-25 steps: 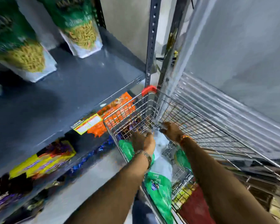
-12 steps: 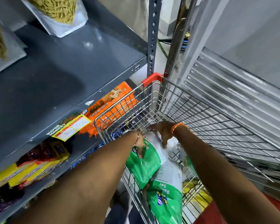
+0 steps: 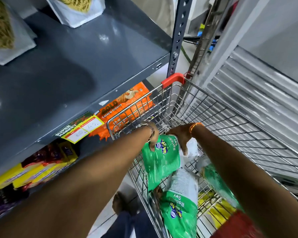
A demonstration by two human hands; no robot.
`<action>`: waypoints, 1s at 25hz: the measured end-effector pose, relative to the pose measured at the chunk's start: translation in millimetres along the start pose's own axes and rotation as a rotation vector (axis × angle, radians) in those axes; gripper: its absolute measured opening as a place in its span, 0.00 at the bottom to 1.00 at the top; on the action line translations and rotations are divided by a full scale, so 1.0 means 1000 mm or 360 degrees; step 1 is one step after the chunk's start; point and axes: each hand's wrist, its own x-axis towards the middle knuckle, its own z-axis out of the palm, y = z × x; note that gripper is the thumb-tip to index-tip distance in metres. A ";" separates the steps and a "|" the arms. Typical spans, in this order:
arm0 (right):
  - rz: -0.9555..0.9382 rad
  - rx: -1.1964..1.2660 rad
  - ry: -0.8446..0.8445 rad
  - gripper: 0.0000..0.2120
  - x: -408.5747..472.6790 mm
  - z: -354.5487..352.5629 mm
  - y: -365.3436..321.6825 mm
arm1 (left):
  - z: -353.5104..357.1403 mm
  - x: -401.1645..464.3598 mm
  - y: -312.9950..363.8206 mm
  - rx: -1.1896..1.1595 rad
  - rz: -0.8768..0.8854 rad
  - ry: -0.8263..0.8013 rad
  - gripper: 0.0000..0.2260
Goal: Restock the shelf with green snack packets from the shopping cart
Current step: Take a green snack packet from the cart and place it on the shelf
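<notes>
Wire cart — glossy green packet, seemingly pinched.

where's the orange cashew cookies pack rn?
In the head view, the orange cashew cookies pack lies left of centre on the lower shelf, under the grey shelf edge, right behind the cart's front-left wire corner.

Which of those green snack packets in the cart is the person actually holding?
The upper green packet, near the cart's front left corner: the left hand and right hand both grip its top edge. The lower green packet lies untouched.
</notes>
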 end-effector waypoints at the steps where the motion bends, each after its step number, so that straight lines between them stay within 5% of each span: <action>1: -0.0135 0.0013 0.0190 0.26 0.021 0.006 0.020 | -0.014 0.006 -0.003 0.0063 0.0021 -0.0004 0.33; 2: -0.0276 0.0074 0.0407 0.35 0.063 0.026 0.063 | -0.022 0.007 -0.002 -0.0020 0.0001 -0.0012 0.32; 5: -0.0556 0.0297 0.0210 0.46 0.072 0.042 0.108 | -0.042 -0.004 -0.004 0.0091 0.0083 0.0277 0.34; 6: -0.0530 0.0370 0.0095 0.44 0.028 0.035 0.080 | -0.048 -0.011 -0.003 0.0014 0.0083 0.0329 0.33; 8: -0.0554 0.0510 0.0292 0.39 -0.078 0.006 0.024 | -0.061 -0.030 -0.005 -0.0225 0.0105 0.0492 0.26; 10: -0.0647 0.0726 0.0311 0.36 -0.105 0.000 0.023 | -0.072 -0.052 -0.014 -0.0407 0.0189 0.0731 0.18; 13: -0.0740 0.0909 0.0536 0.35 -0.149 -0.006 0.017 | -0.076 -0.084 -0.033 -0.0646 0.0412 0.0982 0.21; 17: -0.0903 0.1033 0.0664 0.33 -0.205 -0.030 -0.002 | -0.086 -0.139 -0.059 -0.1386 0.0836 0.0863 0.09; 19: -0.0983 0.1040 0.0752 0.32 -0.228 -0.049 -0.014 | -0.093 -0.163 -0.071 -0.1581 0.0996 0.0904 0.13; 25: -0.1338 0.1203 0.0893 0.30 -0.273 -0.103 -0.077 | -0.139 -0.199 -0.069 -0.2504 0.1186 0.1505 0.03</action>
